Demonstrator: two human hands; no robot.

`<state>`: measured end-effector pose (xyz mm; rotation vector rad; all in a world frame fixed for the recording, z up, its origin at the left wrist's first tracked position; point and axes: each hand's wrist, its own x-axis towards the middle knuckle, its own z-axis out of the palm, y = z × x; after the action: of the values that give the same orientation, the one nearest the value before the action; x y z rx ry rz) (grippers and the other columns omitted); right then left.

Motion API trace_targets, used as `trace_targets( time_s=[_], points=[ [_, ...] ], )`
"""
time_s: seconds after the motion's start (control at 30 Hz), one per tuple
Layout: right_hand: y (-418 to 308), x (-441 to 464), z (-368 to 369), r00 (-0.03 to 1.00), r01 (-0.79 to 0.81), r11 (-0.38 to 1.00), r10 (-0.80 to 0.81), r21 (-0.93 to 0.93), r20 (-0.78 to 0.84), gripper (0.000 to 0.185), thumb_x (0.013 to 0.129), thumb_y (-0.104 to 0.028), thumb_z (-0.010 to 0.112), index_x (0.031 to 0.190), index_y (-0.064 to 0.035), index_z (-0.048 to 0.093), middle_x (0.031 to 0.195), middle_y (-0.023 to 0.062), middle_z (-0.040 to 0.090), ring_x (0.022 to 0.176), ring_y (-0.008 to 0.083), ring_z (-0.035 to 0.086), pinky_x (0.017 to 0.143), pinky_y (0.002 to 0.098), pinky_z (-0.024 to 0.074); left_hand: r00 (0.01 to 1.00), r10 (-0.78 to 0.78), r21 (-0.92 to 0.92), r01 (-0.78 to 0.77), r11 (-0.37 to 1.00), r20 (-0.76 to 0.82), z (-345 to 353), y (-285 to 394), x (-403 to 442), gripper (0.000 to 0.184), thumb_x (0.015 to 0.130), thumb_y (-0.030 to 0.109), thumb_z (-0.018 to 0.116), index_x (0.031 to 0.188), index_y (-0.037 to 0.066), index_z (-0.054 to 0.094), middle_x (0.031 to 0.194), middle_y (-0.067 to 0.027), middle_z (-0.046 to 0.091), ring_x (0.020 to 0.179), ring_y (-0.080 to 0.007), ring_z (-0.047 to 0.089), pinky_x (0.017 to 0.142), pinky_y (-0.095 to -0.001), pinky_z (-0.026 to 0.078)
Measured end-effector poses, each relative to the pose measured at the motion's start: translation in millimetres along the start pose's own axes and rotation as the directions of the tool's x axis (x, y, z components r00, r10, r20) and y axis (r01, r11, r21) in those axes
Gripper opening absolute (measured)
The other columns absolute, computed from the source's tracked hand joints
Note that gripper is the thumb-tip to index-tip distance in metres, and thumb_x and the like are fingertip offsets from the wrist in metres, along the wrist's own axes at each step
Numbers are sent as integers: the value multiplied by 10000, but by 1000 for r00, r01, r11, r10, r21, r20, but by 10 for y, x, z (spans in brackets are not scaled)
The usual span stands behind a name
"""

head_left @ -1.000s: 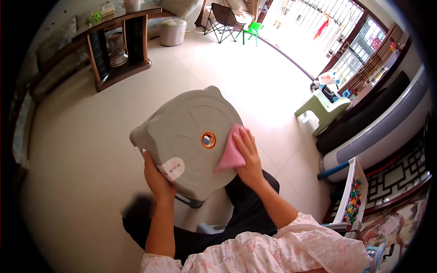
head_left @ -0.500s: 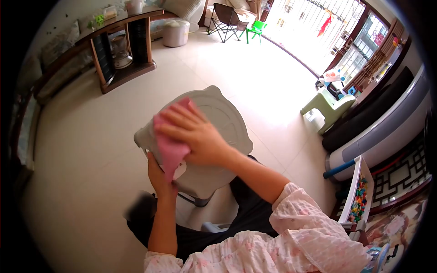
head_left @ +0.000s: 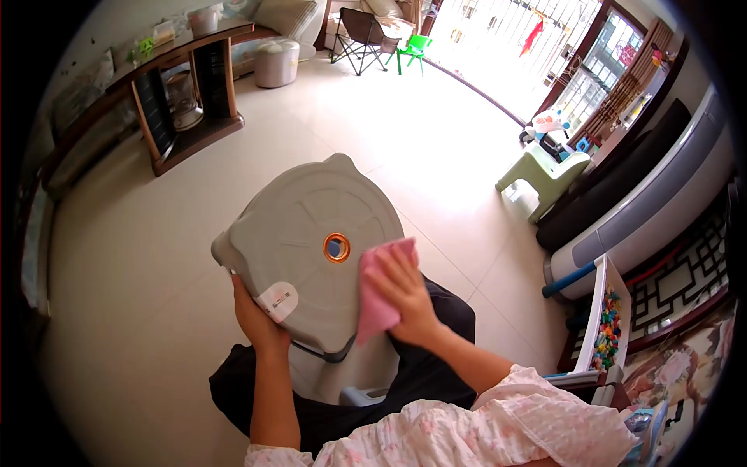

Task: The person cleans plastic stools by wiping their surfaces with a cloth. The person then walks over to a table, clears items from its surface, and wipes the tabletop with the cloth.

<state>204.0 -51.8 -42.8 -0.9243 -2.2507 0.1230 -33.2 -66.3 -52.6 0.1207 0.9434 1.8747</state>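
A grey plastic stool (head_left: pixel 303 210) is held up over my lap, its round seat facing me. An orange-ringed hole sits in the middle of the seat, and a white sticker (head_left: pixel 278 302) is near the lower left edge. My left hand (head_left: pixel 255 315) grips the stool's lower left rim, its fingertips hidden behind it. On the seat's right edge, my right hand (head_left: pixel 406 300) presses a pink cloth (head_left: pixel 379 307), fingers spread over it and part of the cloth hanging below.
A wooden table (head_left: pixel 187 93) and a round silver pouf (head_left: pixel 276 64) stand at the far left. A pale green chair (head_left: pixel 542 179) is at the right, near a white tray (head_left: pixel 595 319) with colourful small pieces. Tiled floor surrounds me.
My right hand and the pink cloth have moved from the seat's left side to its right edge. The central hole and the whole sticker now show. The left hand keeps its hold.
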Motion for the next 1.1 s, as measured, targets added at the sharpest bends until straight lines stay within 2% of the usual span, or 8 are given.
trace_targets(
  time_s=[0.17,0.27,0.37,0.4,0.57,0.77,0.9,1.1],
  points=[
    [-515,365,54,940,226,964,-254,142,228,737,637,-156,686,1341,-200,472,1453,119,360,1378,337,267,1132,521,140,996,27,13,-28,1000,88,-25,6,6,461,990,403,367,1263,44,465,1167,-82,548,1051,-195,557,889,-313,460],
    [-619,852,155,908,340,914,-381,221,177,753,626,-166,695,1342,-203,466,1439,115,377,1374,330,271,1135,519,146,974,76,162,-112,980,212,-160,-42,89,449,1006,376,325,1274,41,456,1188,-91,540,1078,-192,543,895,-315,457],
    [-538,1268,198,900,402,895,-425,190,95,769,618,-176,705,1345,-210,459,1432,109,386,1367,324,284,1139,510,149,979,91,162,-122,979,184,9,10,-86,449,1014,370,303,1274,36,453,1204,-97,534,1096,-191,535,898,-316,459],
    [-489,1366,191,899,406,893,-429,195,90,769,618,-176,705,1345,-210,459,1432,109,386,1367,324,284,1139,510,149,957,157,125,-191,973,242,-47,-20,-92,446,987,402,385,1260,59,468,1180,-90,541,1037,-200,554,896,-329,461],
    [8,1554,147,970,239,971,-240,-16,-30,747,634,-180,702,1341,-216,467,1435,93,386,1367,309,287,1142,473,172,994,46,47,-51,998,101,-48,-25,-54,439,989,413,374,1243,76,497,1108,-58,589,976,-167,596,846,-300,487],
    [346,1072,-47,994,45,997,-51,-61,-100,717,675,-142,661,1358,-198,451,1453,76,365,1362,298,293,1117,451,254,995,31,22,-33,999,91,-53,-49,-53,456,974,425,412,1243,68,495,1123,-66,586,989,-172,596,848,-299,486],
    [360,516,-67,992,-69,997,72,31,-104,683,685,-81,611,1351,-135,468,1457,139,347,1368,361,267,1114,464,234,997,31,56,-35,998,64,-34,-14,-67,473,953,440,458,1231,60,499,1123,-75,584,984,-176,596,843,-295,486],
    [-58,-79,-3,998,-47,999,46,-13,-37,687,644,-79,633,1319,-126,512,1448,156,364,1373,372,267,1116,520,170,998,25,62,-28,998,52,-2,9,-44,455,958,424,455,1196,40,511,1089,-76,582,961,-176,596,807,-294,495]
  ],
)
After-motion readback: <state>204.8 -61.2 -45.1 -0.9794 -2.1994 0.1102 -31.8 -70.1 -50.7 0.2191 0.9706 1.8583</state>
